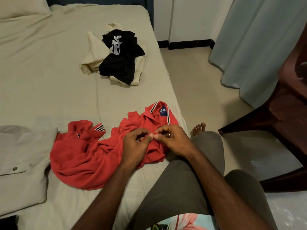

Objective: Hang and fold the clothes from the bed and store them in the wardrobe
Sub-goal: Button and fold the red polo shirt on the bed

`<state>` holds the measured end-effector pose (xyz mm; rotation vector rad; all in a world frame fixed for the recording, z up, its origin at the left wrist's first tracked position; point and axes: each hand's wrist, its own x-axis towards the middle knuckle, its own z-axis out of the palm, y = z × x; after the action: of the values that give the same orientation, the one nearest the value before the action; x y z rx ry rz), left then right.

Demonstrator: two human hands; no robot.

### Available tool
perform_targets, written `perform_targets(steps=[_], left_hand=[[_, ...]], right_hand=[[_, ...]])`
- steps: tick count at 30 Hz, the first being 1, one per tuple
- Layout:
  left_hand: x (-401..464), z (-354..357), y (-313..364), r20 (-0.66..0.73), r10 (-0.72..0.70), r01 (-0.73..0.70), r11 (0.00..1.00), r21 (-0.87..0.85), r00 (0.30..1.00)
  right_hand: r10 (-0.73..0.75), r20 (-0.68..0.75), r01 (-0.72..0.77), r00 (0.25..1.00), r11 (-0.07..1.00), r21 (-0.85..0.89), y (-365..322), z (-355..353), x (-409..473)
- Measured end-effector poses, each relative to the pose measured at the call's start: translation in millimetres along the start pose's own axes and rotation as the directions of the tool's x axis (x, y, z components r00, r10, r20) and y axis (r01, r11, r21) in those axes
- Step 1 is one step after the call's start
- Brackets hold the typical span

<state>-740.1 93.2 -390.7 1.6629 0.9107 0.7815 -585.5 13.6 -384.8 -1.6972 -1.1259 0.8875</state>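
Your left hand (135, 143) and right hand (172, 138) both pinch the placket of the red polo shirt (86, 156), crumpled near the bed (49, 67) edge; farther off lies a black-and-cream clothes pile (119, 60).

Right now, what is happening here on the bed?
A person sits at the bed's edge, both hands on a red polo shirt lying crumpled on the sheet. The left hand and right hand pinch its placket below the collar. A black and cream pile waits farther up the bed.
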Motion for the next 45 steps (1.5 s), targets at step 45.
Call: perform_targets(steps=[45], left_hand=[[5.3, -9.5, 0.6, 0.157, -0.201, 0.239, 0.929, -0.284, 0.967]], right_hand=[[0.209, -0.074, -0.174, 0.975, 0.927, 0.332, 3.1, 3.2, 2.4]])
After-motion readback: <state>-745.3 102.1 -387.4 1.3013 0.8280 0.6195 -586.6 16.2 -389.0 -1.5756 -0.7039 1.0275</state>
